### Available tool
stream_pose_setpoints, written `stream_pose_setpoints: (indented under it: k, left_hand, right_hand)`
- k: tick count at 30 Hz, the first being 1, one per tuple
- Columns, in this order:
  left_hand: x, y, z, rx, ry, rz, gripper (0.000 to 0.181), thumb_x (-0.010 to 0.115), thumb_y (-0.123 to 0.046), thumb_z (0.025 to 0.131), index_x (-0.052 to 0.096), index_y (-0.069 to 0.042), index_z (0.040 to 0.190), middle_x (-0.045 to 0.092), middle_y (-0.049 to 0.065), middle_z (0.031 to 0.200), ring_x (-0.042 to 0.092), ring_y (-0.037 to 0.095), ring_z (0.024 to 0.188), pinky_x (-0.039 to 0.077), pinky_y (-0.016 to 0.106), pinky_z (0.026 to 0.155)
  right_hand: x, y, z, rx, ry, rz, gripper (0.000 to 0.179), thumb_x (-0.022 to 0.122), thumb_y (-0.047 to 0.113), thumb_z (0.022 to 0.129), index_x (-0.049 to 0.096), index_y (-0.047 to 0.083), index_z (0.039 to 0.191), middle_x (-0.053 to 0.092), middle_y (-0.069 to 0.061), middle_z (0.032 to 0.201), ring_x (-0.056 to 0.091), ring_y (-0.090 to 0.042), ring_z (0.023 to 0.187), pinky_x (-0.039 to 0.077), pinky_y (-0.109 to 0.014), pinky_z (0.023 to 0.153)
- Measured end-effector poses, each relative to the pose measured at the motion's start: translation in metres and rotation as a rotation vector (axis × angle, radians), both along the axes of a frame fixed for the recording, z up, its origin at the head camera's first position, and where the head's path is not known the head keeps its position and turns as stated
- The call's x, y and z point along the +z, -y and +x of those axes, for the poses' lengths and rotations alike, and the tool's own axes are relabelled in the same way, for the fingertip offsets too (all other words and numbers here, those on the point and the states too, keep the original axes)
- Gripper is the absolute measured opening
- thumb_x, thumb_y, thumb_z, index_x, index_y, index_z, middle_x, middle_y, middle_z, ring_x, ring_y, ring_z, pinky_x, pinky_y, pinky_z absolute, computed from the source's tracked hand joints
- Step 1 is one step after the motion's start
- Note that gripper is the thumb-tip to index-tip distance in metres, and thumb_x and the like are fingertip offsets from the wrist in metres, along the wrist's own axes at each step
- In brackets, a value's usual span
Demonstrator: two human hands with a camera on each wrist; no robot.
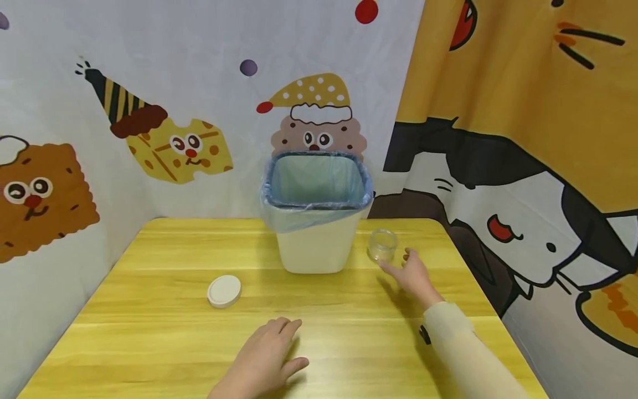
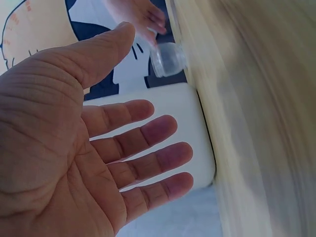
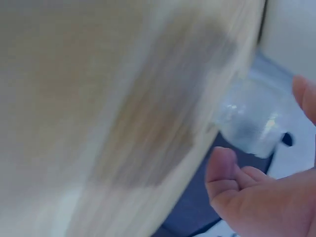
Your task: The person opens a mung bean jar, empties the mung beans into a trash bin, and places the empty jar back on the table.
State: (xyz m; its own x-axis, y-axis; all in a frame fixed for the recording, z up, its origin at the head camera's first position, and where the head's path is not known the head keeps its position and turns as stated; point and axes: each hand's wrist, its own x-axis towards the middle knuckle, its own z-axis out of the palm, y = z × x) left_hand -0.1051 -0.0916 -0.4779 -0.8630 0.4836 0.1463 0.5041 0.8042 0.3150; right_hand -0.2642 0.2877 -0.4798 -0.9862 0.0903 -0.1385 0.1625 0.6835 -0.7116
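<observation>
A small clear jar (image 1: 382, 245) stands on the table to the right of a lined bin (image 1: 316, 246). My right hand (image 1: 415, 277) is close by it, thumb and fingers spread around its near side. In the right wrist view the jar (image 3: 253, 116) shows between the thumb and the loosely bent fingers, with a gap to the fingertips. My left hand (image 1: 265, 354) hovers over the front of the table, holding nothing; its fingers are relaxed and apart in the left wrist view. A round white lid (image 1: 224, 291) lies flat on the table, farther off than the left hand.
The pale bin stands at the middle of the table's (image 1: 164, 327) back edge, its rim covered by a blue plastic bag (image 1: 289, 219). Behind hangs a cartoon-printed cloth (image 1: 199, 44), and another printed cloth (image 1: 498, 83) closes off the right side.
</observation>
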Motion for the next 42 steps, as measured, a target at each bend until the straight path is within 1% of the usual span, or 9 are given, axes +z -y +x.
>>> stream_pose_setpoints:
  k: [4,9,14,18,23,28,36,38,42]
  left_hand:
    - [-0.006,0.013,0.001,0.021,0.010,0.013,0.070,0.080,-0.051,0.093,0.063,-0.004,0.143,0.070,0.008,0.126,0.070,0.029,0.114,0.059,0.051,0.098]
    - [-0.011,0.027,0.002,0.071,0.004,0.044,0.069,0.083,-0.049,0.091,0.065,-0.003,0.139,0.070,0.012,0.127,0.071,0.031,0.113,0.060,0.052,0.096]
    - [-0.012,0.031,0.001,0.102,-0.008,0.062,0.067,0.084,-0.046,0.090,0.066,-0.003,0.139,0.071,0.009,0.126,0.071,0.027,0.110,0.061,0.048,0.094]
    - [-0.015,0.035,0.000,0.113,0.002,0.071,0.068,0.083,-0.050,0.091,0.066,-0.005,0.139,0.070,0.008,0.127,0.070,0.026,0.111,0.061,0.048,0.093]
    - [-0.023,0.040,0.001,0.143,-0.044,0.098,0.069,0.086,-0.049,0.089,0.067,-0.006,0.139,0.068,0.009,0.132,0.067,0.028,0.118,0.060,0.050,0.096]
    - [-0.034,0.049,0.001,0.189,-0.136,0.115,0.074,0.089,-0.052,0.084,0.066,-0.007,0.139,0.066,0.010,0.136,0.065,0.031,0.124,0.059,0.051,0.099]
    - [-0.038,0.068,-0.003,0.199,-0.276,0.150,0.091,0.092,-0.056,0.077,0.059,-0.006,0.145,0.059,0.022,0.148,0.057,0.049,0.133,0.055,0.068,0.100]
    - [-0.037,0.076,-0.004,0.211,-0.263,0.162,0.094,0.093,-0.056,0.076,0.057,-0.006,0.148,0.056,0.023,0.151,0.054,0.053,0.136,0.050,0.074,0.103]
    - [-0.028,0.094,-0.007,0.264,-0.171,0.191,0.101,0.090,-0.058,0.078,0.050,-0.009,0.156,0.048,0.026,0.159,0.041,0.061,0.144,0.034,0.081,0.113]
  right_hand:
    - [0.005,-0.006,0.037,0.073,-0.020,0.074,0.106,0.069,0.054,0.102,0.014,-0.012,0.165,0.028,-0.041,0.166,0.041,-0.059,0.148,0.044,-0.067,0.117]
    - [0.009,-0.009,0.077,0.090,-0.092,0.164,0.102,0.068,0.055,0.102,0.021,-0.011,0.165,0.032,-0.039,0.165,0.037,-0.060,0.150,0.040,-0.072,0.118]
    - [0.009,-0.009,0.106,0.078,-0.161,0.234,0.098,0.070,0.054,0.101,0.030,-0.013,0.161,0.038,-0.039,0.162,0.038,-0.062,0.148,0.039,-0.075,0.116]
    - [0.005,-0.006,0.124,0.055,-0.135,0.250,0.098,0.069,0.056,0.101,0.031,-0.011,0.162,0.038,-0.039,0.162,0.037,-0.063,0.148,0.037,-0.076,0.117]
    - [0.000,-0.005,0.138,-0.006,-0.027,0.252,0.109,0.068,0.064,0.099,0.020,-0.007,0.167,0.027,-0.038,0.168,0.026,-0.063,0.152,0.025,-0.077,0.123]
    - [-0.005,-0.009,0.149,-0.021,-0.037,0.301,0.116,0.072,0.064,0.095,0.017,-0.008,0.167,0.029,-0.042,0.165,0.026,-0.065,0.150,0.019,-0.078,0.123]
    - [-0.004,-0.020,0.151,-0.053,0.086,0.372,0.134,0.070,0.080,0.087,0.001,0.000,0.171,0.011,-0.046,0.168,0.005,-0.075,0.150,0.015,-0.084,0.120]
    - [-0.002,-0.024,0.151,-0.040,0.078,0.398,0.135,0.070,0.079,0.087,-0.001,0.001,0.171,0.009,-0.048,0.167,0.003,-0.076,0.149,0.013,-0.085,0.120]
    - [0.006,-0.034,0.148,-0.006,0.039,0.421,0.133,0.071,0.075,0.089,-0.008,0.004,0.171,0.006,-0.050,0.165,-0.002,-0.079,0.147,0.005,-0.088,0.117]
